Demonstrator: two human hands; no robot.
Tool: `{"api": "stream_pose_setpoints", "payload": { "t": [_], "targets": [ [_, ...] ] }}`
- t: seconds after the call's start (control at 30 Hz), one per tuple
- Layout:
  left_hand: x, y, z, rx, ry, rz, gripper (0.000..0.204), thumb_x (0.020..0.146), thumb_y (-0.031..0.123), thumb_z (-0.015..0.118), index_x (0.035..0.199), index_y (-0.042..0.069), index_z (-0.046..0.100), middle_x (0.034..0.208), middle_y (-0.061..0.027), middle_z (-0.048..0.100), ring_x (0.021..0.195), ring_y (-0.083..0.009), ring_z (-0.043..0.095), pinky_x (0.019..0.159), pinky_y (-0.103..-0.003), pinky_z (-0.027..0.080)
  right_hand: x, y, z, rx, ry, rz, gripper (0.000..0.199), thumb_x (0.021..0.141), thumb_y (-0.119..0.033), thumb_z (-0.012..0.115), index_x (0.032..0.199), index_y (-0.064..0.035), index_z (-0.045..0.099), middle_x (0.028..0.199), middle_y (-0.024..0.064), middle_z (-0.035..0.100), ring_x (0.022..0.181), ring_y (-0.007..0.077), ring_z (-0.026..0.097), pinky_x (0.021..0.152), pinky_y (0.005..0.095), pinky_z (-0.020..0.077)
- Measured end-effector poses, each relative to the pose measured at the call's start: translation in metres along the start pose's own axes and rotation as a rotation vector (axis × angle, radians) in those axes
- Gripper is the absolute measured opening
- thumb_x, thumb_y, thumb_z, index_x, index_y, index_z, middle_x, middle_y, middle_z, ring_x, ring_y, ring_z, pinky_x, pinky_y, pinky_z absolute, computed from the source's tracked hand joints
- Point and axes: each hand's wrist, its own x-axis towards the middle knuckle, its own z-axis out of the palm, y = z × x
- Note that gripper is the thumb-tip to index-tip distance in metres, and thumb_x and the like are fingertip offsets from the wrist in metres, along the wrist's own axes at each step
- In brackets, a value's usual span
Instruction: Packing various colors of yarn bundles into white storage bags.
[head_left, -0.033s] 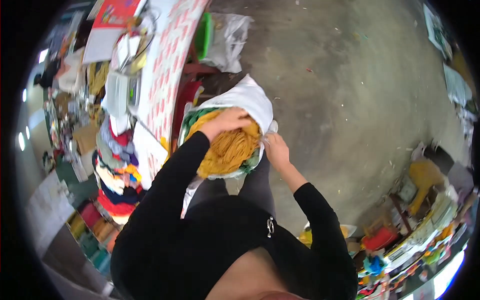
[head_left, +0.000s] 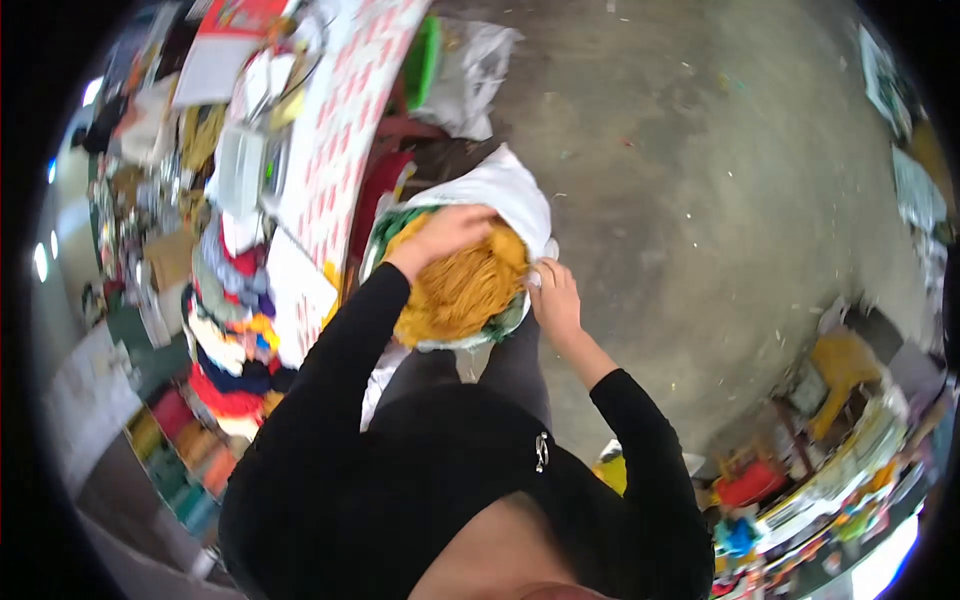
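Note:
A white sack (head_left: 505, 185) with a green inner edge stands open on the floor in front of me. It is full of yellow-orange strands (head_left: 465, 295). My left hand (head_left: 445, 232) lies on top of the strands at the sack's far side, fingers curled down into them. My right hand (head_left: 555, 300) pinches the sack's white rim at its right side. Both arms wear black sleeves.
A table with a red-and-white patterned cloth (head_left: 340, 110) stands close on the left, with papers on it. Stacks of folded coloured cloth (head_left: 230, 340) lie below it. A green basin (head_left: 422, 60) and a clear plastic bag (head_left: 475, 70) sit beyond the sack. Yellow stool (head_left: 845, 365) at right on the concrete floor (head_left: 700, 200).

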Motion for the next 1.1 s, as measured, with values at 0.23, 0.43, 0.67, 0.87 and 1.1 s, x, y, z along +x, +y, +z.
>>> {"api": "stream_pose_setpoints", "payload": {
  "t": [0.23, 0.43, 0.67, 0.87, 1.1],
  "targets": [
    [-0.214, -0.144, -0.032, -0.083, 0.805, -0.716, 0.033, 0.076, 0.021, 0.066, 0.1, -0.001, 0.06, 0.09, -0.0161, 0.064, 0.082, -0.0228, 0.062, 0.074, -0.031, 0.048, -0.042, -0.131, 0.067, -0.238, -0.537, -0.998, 0.046, 0.078, -0.021, 0.053, 0.124, -0.0157, 0.05, 0.142, 0.008, 0.031, 0.135, 0.0295, 0.022, 0.108, 0.053, 0.0168],
    [-0.242, -0.157, 0.069, -0.465, 1.026, -0.91, 0.033, 0.075, 0.029, 0.068, 0.085, -0.001, 0.058, 0.075, -0.0165, 0.061, 0.074, -0.0289, 0.06, 0.07, -0.036, 0.047, -0.003, -0.174, 0.155, -0.457, -0.597, -1.309, 0.048, 0.08, -0.023, 0.05, 0.128, -0.0184, 0.047, 0.147, 0.0065, 0.022, 0.136, 0.0332, 0.015, 0.105, 0.06, 0.015],
    [-0.271, -0.156, 0.03, -0.126, 0.519, -1.074, 0.025, 0.077, 0.023, 0.052, 0.091, 0.004, 0.059, 0.089, -0.0211, 0.063, 0.088, -0.0372, 0.061, 0.072, -0.047, 0.049, 0.033, -0.193, 0.191, -0.799, -0.746, -0.799, 0.062, 0.07, -0.032, 0.065, 0.129, -0.0295, 0.046, 0.146, 0.0164, 0.02, 0.131, 0.0369, 0.02, 0.101, 0.0618, 0.0159],
    [-0.323, -0.203, 0.087, -0.222, 0.319, -0.474, 0.036, 0.079, 0.034, 0.051, 0.071, 0.002, 0.065, 0.07, -0.0169, 0.064, 0.074, -0.032, 0.064, 0.064, -0.041, 0.049, 0.03, -0.235, 0.218, -1.0, -0.825, -0.684, 0.069, 0.067, -0.041, 0.068, 0.13, -0.0279, 0.043, 0.138, 0.0162, 0.031, 0.128, 0.035, 0.026, 0.099, 0.0622, 0.0204],
    [-0.291, -0.164, 0.079, -0.393, 0.327, -0.614, 0.043, 0.083, 0.042, 0.05, 0.087, 0.002, 0.065, 0.08, -0.0208, 0.064, 0.078, -0.0396, 0.061, 0.07, -0.046, 0.048, 0.028, -0.215, 0.24, -1.238, -0.893, -0.522, 0.037, 0.082, -0.033, 0.048, 0.115, -0.0198, 0.056, 0.135, 0.0183, 0.039, 0.129, 0.0385, 0.027, 0.1, 0.0638, 0.0168]
  ]
}}
